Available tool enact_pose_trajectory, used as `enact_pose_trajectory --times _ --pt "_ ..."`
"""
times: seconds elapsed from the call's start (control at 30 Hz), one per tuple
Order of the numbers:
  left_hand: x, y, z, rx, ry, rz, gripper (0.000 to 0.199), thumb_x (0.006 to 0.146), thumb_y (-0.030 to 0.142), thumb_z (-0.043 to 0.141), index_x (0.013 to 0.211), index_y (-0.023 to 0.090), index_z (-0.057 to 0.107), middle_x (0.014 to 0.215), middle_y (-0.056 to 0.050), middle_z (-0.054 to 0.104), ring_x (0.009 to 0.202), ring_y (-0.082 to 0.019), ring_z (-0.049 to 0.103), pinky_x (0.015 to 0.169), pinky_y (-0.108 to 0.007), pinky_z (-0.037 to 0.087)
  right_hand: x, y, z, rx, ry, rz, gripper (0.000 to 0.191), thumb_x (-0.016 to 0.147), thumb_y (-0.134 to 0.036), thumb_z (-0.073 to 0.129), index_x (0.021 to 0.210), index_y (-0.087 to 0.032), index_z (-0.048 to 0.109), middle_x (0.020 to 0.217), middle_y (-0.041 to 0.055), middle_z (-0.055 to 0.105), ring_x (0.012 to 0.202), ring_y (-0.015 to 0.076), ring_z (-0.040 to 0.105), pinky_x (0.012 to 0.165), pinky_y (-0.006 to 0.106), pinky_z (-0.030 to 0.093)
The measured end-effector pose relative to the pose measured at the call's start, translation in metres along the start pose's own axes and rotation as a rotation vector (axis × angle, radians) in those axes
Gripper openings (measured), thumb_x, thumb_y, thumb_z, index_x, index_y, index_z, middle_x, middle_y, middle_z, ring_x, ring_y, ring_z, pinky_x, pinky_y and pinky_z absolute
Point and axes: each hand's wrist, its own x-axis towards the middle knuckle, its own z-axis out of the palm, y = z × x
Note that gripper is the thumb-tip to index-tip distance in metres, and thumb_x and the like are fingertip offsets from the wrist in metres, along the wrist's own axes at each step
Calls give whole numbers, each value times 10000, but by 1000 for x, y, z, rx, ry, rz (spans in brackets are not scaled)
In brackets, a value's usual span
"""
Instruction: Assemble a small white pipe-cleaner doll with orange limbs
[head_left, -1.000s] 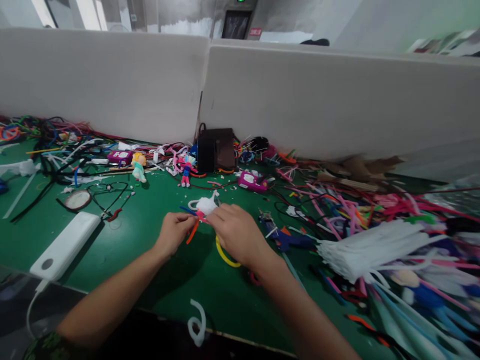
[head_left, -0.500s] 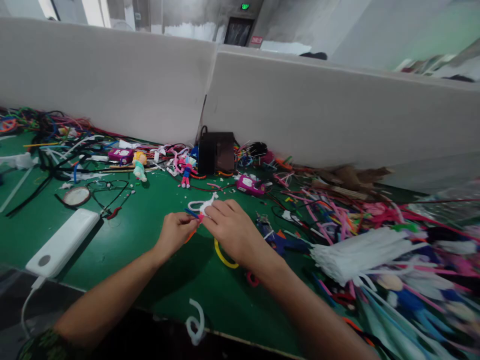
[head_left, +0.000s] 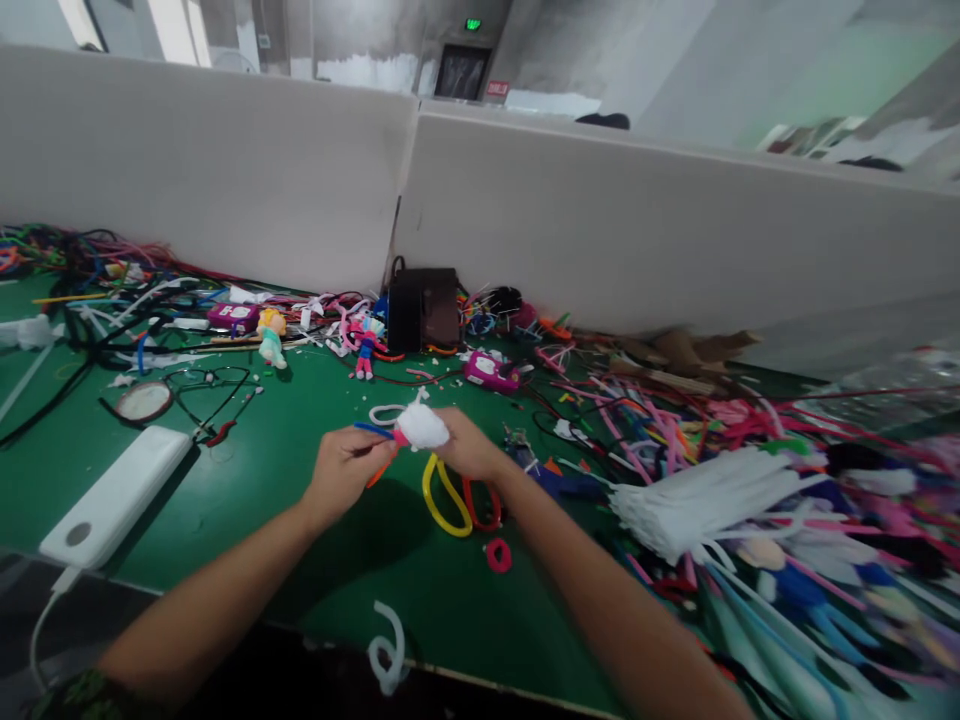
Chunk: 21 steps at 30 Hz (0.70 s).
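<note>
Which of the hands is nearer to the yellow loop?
The right hand: it sits just beyond the yellow loop, close to its far end. The left hand is farther off, out to the loop's left.

The piece is a small, soft craft shape held up over the green tabletop, between the left hand and the right hand. Its puffy white ball faces right, with a bright pink part at its left side and a thin white loop curving out at the upper left. A blue stem points left and an orange stem slants down to the left, both partly hidden by fingers.
</note>
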Motion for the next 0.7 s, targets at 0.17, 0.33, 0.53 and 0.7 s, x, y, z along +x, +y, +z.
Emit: enact_pose_trajectory --times 0.17,0.33,0.53,0.7 --pt "0 -4 8 -47 132 -93 169 710 270 605 625 192 728 650 -26 694 634 -152 610 629 -246 455 -18 7 58 491 447 230 283 764 -423 598 934 -212 679 772 4 639 606 120 467 612 246 408" --pt "-3 -13 11 -160 174 -171 167 714 292 625 656 181 736 713 -35 691 695 -159 612 676 -256 452 -17 -4 75 547 550 202 235 779 -354 581 936 -201 665 772 4 638 597 110 490 615 237 434" --pt "0 -22 16 -442 151 -295 130 645 279 695 603 159 719 696 -21 611 676 -122 548 645 -231 421 -22 4 70 108 569 94 252 844 -340 498 963 -195 666 914 52 689 841 192 613 859 334 453" --pt "-1 -18 16 -551 129 -379 156 588 275 749 663 140 728 736 -24 627 700 -113 553 650 -216 422 -22 8 81 230 629 192 298 829 -417 532 983 -195 658 763 26 685 741 181 620 754 305 491"
